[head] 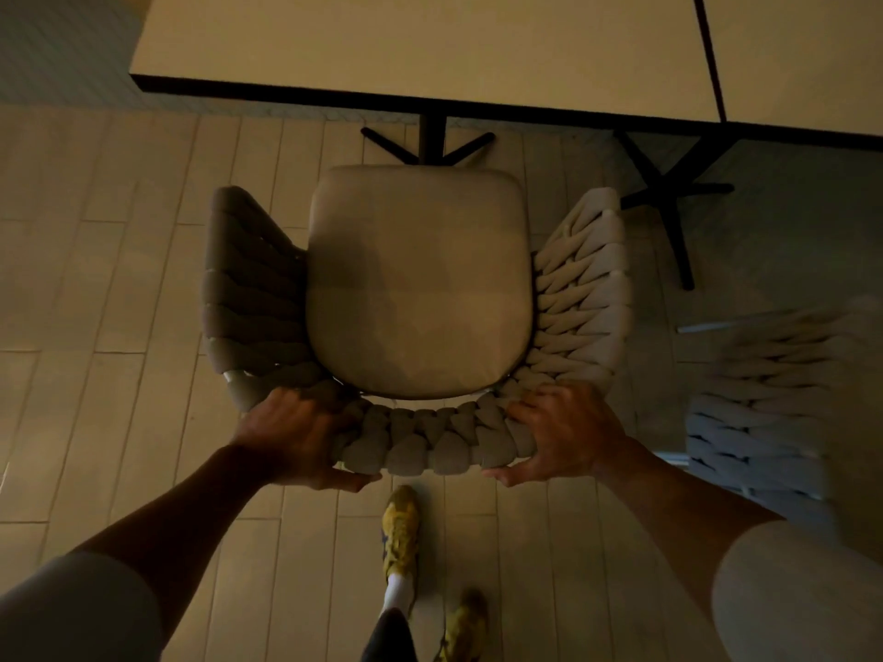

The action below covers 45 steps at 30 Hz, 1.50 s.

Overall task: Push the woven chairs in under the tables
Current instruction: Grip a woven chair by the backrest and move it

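We see a floor (pixel 119 279) of pale long planks laid in staggered rows, dim and warm-lit. Near the lower edge we see two yellow shoes (pixel 401 527), one ahead of the other, with a white sock (pixel 397 592) above the forward one.

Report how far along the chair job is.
Done: nothing visible; no chair is under a table. In hand: the left hand and right hand both grip the backrest of the woven chair, whose seat sits clear of the table edge, facing its pedestal base. Left: push it in, then the second woven chair on the right.
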Motion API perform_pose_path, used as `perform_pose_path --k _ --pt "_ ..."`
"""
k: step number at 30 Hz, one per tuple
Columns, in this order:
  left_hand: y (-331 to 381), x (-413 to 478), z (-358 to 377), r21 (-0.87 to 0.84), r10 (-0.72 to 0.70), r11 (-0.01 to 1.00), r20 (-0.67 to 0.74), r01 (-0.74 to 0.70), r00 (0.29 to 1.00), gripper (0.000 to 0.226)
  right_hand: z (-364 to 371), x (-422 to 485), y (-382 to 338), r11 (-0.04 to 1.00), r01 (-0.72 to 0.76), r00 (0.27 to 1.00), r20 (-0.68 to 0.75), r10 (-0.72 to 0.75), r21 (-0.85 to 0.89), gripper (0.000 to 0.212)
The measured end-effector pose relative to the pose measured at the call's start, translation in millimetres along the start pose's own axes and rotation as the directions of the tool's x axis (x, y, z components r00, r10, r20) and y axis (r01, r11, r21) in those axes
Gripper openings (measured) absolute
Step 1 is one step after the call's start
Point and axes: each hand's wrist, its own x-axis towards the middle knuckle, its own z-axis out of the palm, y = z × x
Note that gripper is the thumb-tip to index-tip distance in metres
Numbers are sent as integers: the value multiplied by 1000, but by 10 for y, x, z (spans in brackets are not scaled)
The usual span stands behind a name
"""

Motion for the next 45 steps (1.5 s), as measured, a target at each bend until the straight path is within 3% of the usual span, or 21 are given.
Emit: perform_pose_path --k 4,11,22,28,34,38,42,45 --pt "-71 45 3 -24 -2 1000 -20 2 1000 107 -12 76 47 1000 5 1000 25 -5 -19 90" --pt "-82 67 -10 -4 10 1000 -104 -10 995 86 14 82 43 1000 -28 996 86 27 14 92" --pt "-364 49 -104 12 -1 1000 18 1 1000 101 -33 350 -64 1000 -19 998 62 19 8 87" --pt "-638 75 -111 46 -20 999 88 16 996 90 0 572 -156 1000 -24 994 108 26 -19 90" --pt "-765 87 -131 41 -35 999 51 33 998 90 -15 697 -205 997 -58 983 172 65 -43 93" --pt "-745 86 -155 -24 -89 995 156 94 984 94 -177 700 -272 991 -130 962 246 120 24 95" --pt "-632 62 -303 -53 -127 988 281 148 951 95 -323 703 -366 969 -246 836 498 229 -34 114" --pt "-533 105 -501 -52 -105 989 393 136 914 87 -446 602 -450 961 -268 829 494 263 -62 97"
